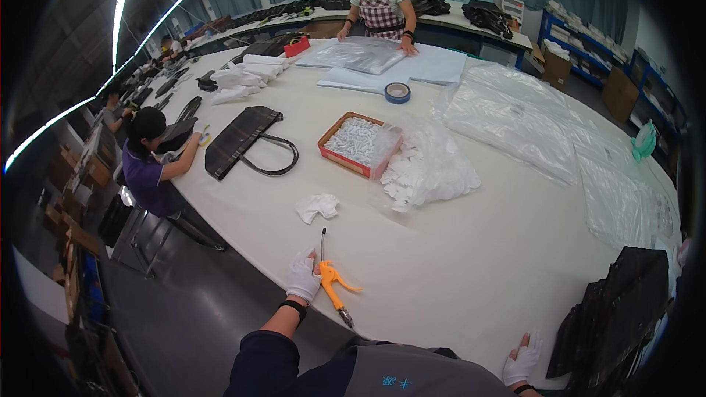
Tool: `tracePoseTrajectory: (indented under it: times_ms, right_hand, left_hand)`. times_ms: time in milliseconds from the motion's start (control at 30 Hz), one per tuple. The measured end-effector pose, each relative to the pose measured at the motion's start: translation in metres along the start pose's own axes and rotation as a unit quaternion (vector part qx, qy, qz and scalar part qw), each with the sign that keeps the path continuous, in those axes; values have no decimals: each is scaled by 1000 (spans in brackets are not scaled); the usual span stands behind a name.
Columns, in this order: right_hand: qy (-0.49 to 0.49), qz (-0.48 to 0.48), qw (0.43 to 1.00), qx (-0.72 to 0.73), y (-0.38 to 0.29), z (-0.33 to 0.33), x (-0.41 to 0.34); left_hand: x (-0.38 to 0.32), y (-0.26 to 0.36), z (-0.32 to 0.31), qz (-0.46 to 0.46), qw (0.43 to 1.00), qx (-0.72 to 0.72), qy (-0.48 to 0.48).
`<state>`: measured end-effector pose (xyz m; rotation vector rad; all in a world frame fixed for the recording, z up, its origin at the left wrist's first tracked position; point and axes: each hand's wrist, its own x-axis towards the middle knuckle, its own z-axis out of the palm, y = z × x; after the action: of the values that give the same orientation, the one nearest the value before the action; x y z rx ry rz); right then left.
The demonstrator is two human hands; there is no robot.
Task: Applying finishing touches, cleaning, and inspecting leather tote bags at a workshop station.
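Observation:
My left hand (304, 275), in a white glove with bare fingertips, rests at the table's near edge, right beside an orange air blow gun (331, 281) that lies on the white table (436, 264). Whether its fingers touch the gun, I cannot tell. My right hand (522, 359), gloved alike, lies on the tabletop at the lower right with nothing seen in it. Close to it is a stack of dark plastic-wrapped items (612, 309). A crumpled white cloth or glove (318, 207) lies beyond the gun's nozzle. Farther off is a dark plaid handbag (242, 140) with its handles spread to the right.
A red tray (347, 164) of small white pieces touches a clear bag of white discs (427, 171). Clear plastic bags (513, 116) cover the right side. Blue tape (397, 92) lies near white sheets (441, 66). One person (380, 11) stands opposite; another (149, 165) works at the left edge.

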<state>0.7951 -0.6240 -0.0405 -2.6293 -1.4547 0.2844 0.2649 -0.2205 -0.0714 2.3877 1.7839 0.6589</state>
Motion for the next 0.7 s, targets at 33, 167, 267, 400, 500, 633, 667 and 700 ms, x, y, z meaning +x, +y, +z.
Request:
tracePoseTrajectory:
  times_ms: [33, 167, 267, 400, 500, 633, 667, 700]
  right_hand:
    - [3, 0, 1000, 0, 0, 0, -1]
    - [-2, 0, 1000, -6, -2, -2, 0]
    - [-9, 10, 1000, -14, -4, -3, 1]
    - [-1, -1, 1000, -11, -4, -2, 3]
    - [-18, 8, 1000, 8, -2, -2, 2]
    - [47, -27, 998, -30, -8, -6, 8]
    - [102, -78, 990, -64, -16, -16, 6]
    - [101, -85, 989, -64, -21, -22, 4]
  left_hand:
    - [1, 1, 0, -2, 1000, -1, 1]
    - [0, -1, 1, 1, 1000, 2, 2]
    - [1, 0, 2, 0, 1000, 0, 3]
    - [-1, 0, -2, -1, 1000, 10, 7]
    - [2, 7, -5, -24, 1000, 3, -13]
    - [-1, 1, -6, -18, 1000, 14, -3]
    - [-1, 3, -5, -26, 1000, 15, -2]
    - [0, 6, -6, -30, 999, 15, -12]
